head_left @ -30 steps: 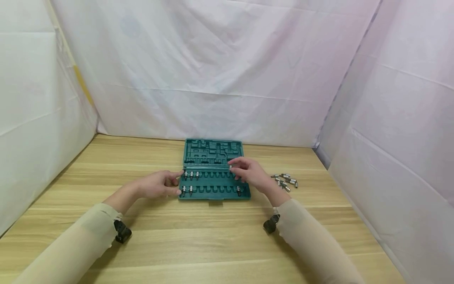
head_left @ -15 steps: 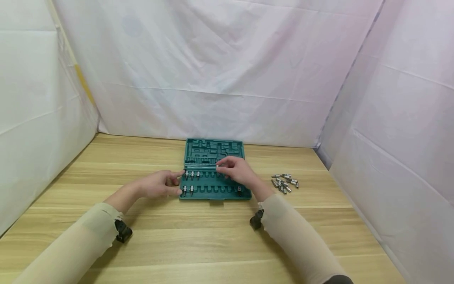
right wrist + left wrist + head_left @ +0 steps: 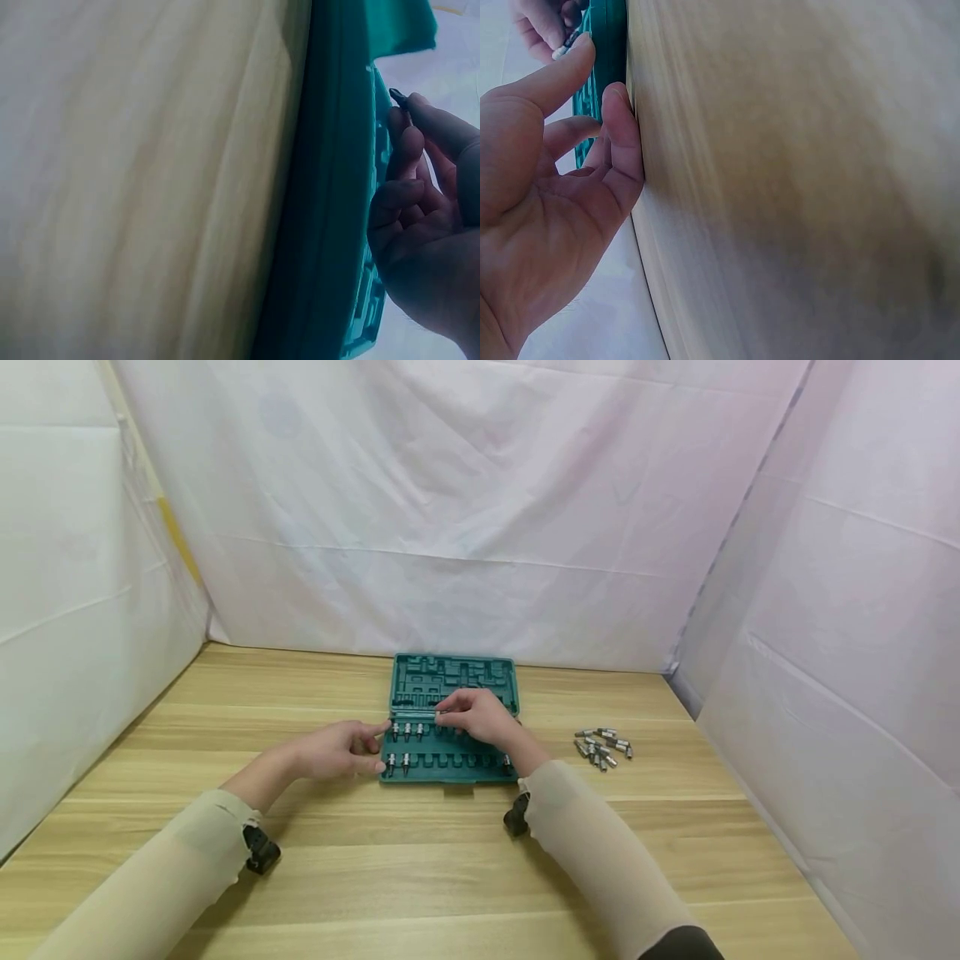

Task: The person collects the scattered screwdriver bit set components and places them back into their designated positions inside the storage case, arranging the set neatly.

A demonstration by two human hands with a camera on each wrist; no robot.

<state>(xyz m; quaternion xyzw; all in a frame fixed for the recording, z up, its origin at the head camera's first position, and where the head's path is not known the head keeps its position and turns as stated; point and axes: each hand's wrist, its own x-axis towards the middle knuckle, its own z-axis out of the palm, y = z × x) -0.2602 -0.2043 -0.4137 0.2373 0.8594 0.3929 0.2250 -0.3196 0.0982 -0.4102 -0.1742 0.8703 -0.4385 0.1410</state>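
A green bit socket case (image 3: 450, 747) lies unfolded on the table, its moulded lid (image 3: 427, 665) folded back. My left hand (image 3: 333, 750) touches the left edge, thumb at the front corner, index finger near the hinge. My right hand (image 3: 483, 720) is over the back slot row, pinching a small metal bit socket (image 3: 399, 97) between thumb and fingertips; its dark tip sticks out in the right wrist view. Three bit sockets (image 3: 407, 732) sit at the left of the back row. The front row holds two bit sockets (image 3: 406, 763) at the left and one bit socket (image 3: 507, 765) at the right.
Several loose bit sockets (image 3: 600, 747) lie in a pile on the wooden table (image 3: 390, 868), to the right of the case. White sheeting (image 3: 450, 527) hangs behind the table and along both sides. Black wrist cameras are strapped at both sleeves.
My right hand has moved left along the back row, from the right part of the case to near its middle, carrying the bit socket. My left hand stays at the case edge.
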